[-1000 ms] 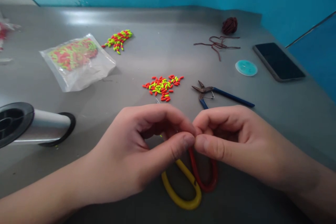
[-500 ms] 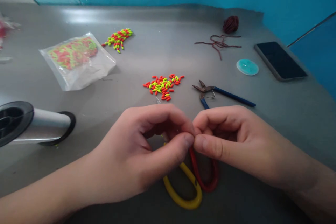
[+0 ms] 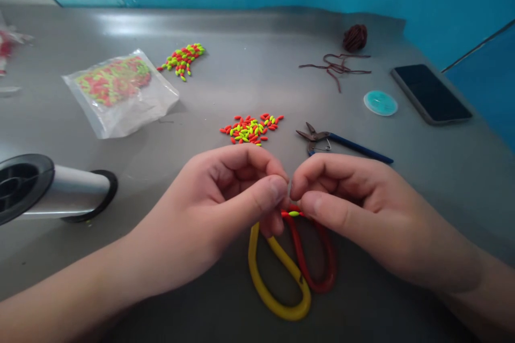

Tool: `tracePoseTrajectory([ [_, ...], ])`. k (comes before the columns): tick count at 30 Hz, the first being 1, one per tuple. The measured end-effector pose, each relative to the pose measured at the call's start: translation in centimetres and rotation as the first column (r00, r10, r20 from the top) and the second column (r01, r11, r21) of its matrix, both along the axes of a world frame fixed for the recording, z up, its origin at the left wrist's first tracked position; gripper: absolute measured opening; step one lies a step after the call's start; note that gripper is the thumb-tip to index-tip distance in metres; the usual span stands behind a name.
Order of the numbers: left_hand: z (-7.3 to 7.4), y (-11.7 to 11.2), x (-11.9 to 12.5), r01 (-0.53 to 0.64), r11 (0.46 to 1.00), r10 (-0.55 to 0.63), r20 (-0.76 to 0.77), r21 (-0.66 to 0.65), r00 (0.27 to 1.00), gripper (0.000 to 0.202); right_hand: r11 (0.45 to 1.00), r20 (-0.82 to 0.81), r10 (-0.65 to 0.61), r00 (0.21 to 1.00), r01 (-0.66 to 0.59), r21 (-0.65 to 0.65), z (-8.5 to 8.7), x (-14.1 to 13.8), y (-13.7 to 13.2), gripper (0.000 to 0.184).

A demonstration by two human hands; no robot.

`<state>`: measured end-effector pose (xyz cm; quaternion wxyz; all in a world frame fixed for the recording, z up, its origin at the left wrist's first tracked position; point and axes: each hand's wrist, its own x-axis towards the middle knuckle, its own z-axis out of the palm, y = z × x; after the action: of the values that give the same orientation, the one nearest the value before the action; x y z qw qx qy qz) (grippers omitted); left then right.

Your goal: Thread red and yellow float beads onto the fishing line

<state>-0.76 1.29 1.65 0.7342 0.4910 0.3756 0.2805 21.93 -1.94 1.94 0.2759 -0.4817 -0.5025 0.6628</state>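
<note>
The left hand (image 3: 231, 198) and right hand (image 3: 350, 198) pinch narrowly, their grip hidden. The tiny beads (image 3: 294, 214) just below look light and slippery, best pinched lengthwise.

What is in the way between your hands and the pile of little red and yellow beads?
Nothing visible stands in the way. The pile of red and yellow beads lies just beyond the left hand and the right hand, with only grey tabletop between. The blue-handled pliers lie off to the pile's right.
</note>
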Motion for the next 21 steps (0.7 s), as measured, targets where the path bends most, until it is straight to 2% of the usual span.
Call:
tracePoseTrajectory([
  [3, -0.28, -0.09, -0.13, 0.006, 1.000, -0.006, 0.032, -0.001, 0.999, 0.011, 1.000, 0.010, -0.002, 1.000, 0.003, -0.028, 0.06, -0.22, 0.09, 0.016],
  [9, -0.65, 0.12, -0.10, -0.013, 1.000, 0.013, 0.069, 0.000, 0.998, 0.011, 0.996, -0.091, 0.009, 0.996, -0.016, -0.085, 0.20, -0.85, 0.28, 0.013],
  [16, -0.11, -0.06, 0.38, 0.008, 1.000, -0.008, 0.007, 0.004, 1.000, 0.009, 0.999, 0.003, -0.038, 0.999, 0.038, 0.007, 0.01, -0.54, -0.08, 0.012],
  [21, -0.06, -0.37, 0.57, 0.004, 0.999, -0.002, -0.020, 0.054, 1.000, 0.011, 0.999, -0.030, -0.040, 0.999, 0.040, -0.002, 0.06, -0.72, -0.06, 0.014],
])
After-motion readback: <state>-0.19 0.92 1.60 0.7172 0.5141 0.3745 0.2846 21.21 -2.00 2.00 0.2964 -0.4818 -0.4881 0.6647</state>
